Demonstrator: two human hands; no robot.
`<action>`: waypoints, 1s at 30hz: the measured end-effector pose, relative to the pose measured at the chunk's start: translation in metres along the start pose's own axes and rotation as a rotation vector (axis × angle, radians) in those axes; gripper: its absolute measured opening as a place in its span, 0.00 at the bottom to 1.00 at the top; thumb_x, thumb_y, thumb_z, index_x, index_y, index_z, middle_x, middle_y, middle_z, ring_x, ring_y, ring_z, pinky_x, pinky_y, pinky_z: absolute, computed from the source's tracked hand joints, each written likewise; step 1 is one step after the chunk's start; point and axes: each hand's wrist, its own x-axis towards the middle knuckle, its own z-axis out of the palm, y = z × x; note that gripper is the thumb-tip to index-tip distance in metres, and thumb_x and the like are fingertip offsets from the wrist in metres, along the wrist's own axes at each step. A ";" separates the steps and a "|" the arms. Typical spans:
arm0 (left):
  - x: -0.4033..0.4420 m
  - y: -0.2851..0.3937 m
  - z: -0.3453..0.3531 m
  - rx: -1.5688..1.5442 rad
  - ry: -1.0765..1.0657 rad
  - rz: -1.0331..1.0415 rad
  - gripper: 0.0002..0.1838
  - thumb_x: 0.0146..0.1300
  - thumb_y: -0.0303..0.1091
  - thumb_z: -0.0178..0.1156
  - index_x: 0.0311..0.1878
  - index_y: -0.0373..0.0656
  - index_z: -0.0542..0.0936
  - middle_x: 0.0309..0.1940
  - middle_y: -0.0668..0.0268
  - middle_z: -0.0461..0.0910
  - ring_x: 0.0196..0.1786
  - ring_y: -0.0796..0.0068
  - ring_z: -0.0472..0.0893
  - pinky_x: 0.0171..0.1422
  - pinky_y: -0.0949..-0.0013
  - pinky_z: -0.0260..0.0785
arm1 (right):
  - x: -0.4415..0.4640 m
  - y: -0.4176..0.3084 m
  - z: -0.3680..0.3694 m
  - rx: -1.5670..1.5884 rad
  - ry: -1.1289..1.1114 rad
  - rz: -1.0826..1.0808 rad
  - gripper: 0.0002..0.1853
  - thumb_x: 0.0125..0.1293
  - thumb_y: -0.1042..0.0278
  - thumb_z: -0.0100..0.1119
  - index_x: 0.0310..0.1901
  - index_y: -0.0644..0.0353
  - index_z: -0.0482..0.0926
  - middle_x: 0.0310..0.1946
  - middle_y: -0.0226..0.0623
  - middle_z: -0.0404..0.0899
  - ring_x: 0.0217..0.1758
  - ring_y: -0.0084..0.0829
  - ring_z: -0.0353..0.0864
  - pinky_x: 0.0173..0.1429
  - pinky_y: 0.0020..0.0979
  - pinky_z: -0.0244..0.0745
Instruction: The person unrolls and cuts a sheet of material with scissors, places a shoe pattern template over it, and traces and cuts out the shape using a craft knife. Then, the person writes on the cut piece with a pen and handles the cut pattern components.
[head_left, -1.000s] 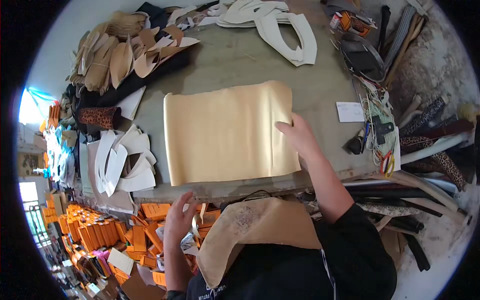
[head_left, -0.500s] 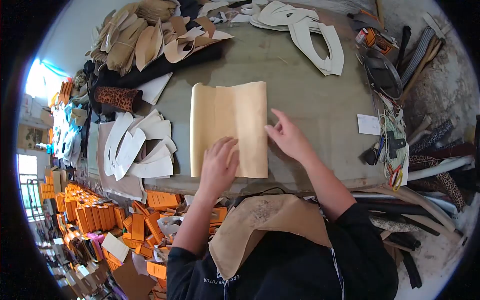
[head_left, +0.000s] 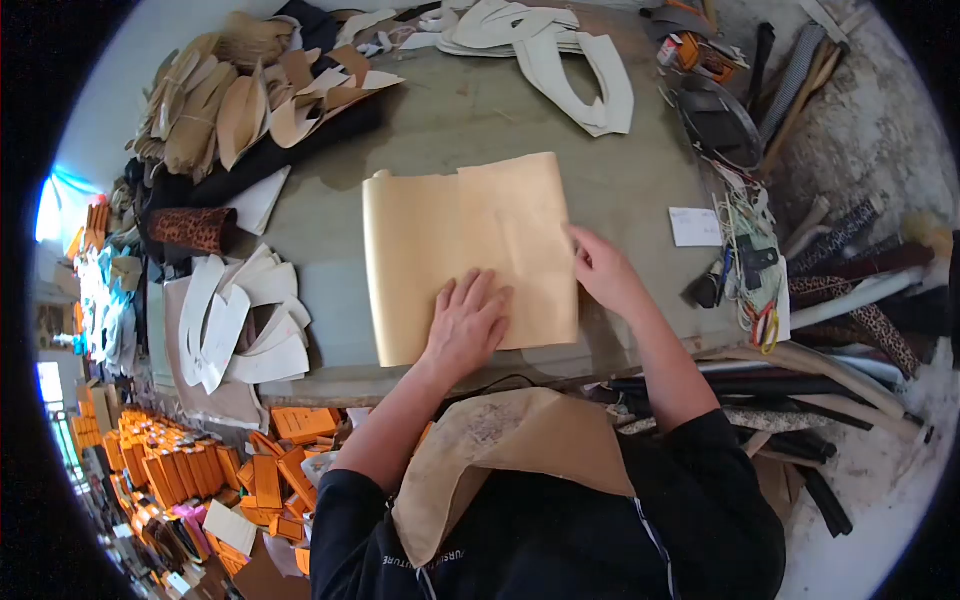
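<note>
A tan sheet, partly rolled along its left side, lies on the worktable in front of me; whether it is leather or a lining material I cannot tell. My left hand rests flat on the lower middle of the sheet, fingers outstretched. At the sheet's right edge, my right hand pinches the border, its thumb and fingertips partly hidden. A brown apron-like piece covers my chest below the table edge.
White cut pattern pieces lie at the left, with a leopard-print roll above them. Bundled tan pieces fill the back left. White oval pieces sit at the back. Cords hang by the right edge; orange boxes stand lower left.
My right hand has closed on the sheet's right edge, which now reaches farther right as more of it lies unrolled. My left hand remains on the sheet. The whole view has shifted slightly.
</note>
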 end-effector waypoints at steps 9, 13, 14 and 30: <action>-0.002 0.002 0.012 0.009 0.077 0.003 0.24 0.71 0.39 0.62 0.69 0.50 0.78 0.74 0.53 0.70 0.79 0.49 0.65 0.83 0.40 0.53 | -0.026 0.022 0.007 -0.057 0.146 -0.105 0.15 0.72 0.67 0.61 0.57 0.60 0.83 0.43 0.44 0.83 0.44 0.39 0.85 0.51 0.36 0.80; -0.004 0.004 0.017 0.015 0.099 -0.019 0.23 0.71 0.39 0.61 0.69 0.50 0.78 0.74 0.54 0.70 0.80 0.49 0.64 0.84 0.40 0.52 | -0.016 0.021 0.027 -0.056 0.231 -0.019 0.12 0.71 0.64 0.65 0.49 0.64 0.83 0.40 0.44 0.85 0.42 0.40 0.87 0.48 0.37 0.80; -0.004 0.004 0.017 0.017 0.101 -0.021 0.23 0.71 0.39 0.61 0.69 0.50 0.78 0.74 0.54 0.70 0.80 0.49 0.64 0.84 0.40 0.52 | -0.014 0.022 0.030 -0.055 0.231 -0.022 0.12 0.71 0.64 0.65 0.49 0.64 0.83 0.40 0.44 0.85 0.42 0.40 0.87 0.48 0.37 0.80; -0.008 0.001 0.020 -0.018 0.088 -0.022 0.24 0.73 0.39 0.59 0.70 0.50 0.77 0.75 0.53 0.68 0.80 0.49 0.63 0.85 0.39 0.50 | -0.096 0.007 -0.064 -0.329 -0.696 0.157 0.23 0.76 0.46 0.58 0.41 0.62 0.82 0.40 0.53 0.85 0.45 0.53 0.86 0.50 0.49 0.79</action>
